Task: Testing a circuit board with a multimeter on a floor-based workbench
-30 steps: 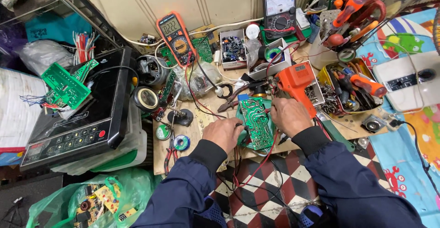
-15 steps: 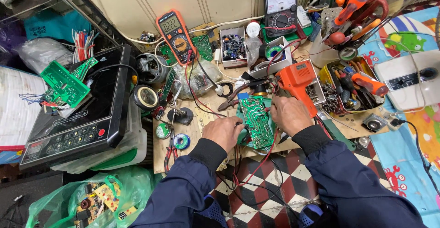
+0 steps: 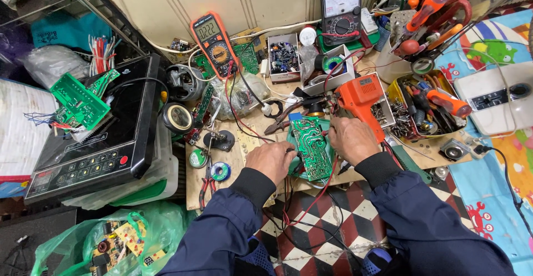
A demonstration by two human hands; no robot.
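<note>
A green circuit board (image 3: pixel 311 145) lies on the wooden work board (image 3: pixel 244 142) in front of me. My left hand (image 3: pixel 272 162) grips the circuit board's left edge. On the other edge my right hand (image 3: pixel 350 139) holds it, fingers curled. An orange power tool (image 3: pixel 358 98) lies just beyond my right hand, touching it. Red and black test leads (image 3: pixel 308 206) run from under the circuit board down over the checkered floor. An orange digital multimeter (image 3: pixel 214 43) leans against the wall behind.
A black induction cooker (image 3: pixel 105 137) with another green board (image 3: pixel 78 101) on it sits at left on plastic bins. An analog meter (image 3: pixel 341 4), small parts boxes (image 3: pixel 283 56), tape rolls (image 3: pixel 177 118) and a yellow tray of screwdrivers (image 3: pixel 430 104) crowd the bench. A green bag of boards (image 3: pixel 111 242) lies below.
Both hands stay on the circuit board. The board has shifted slightly between them; nothing else moved.
</note>
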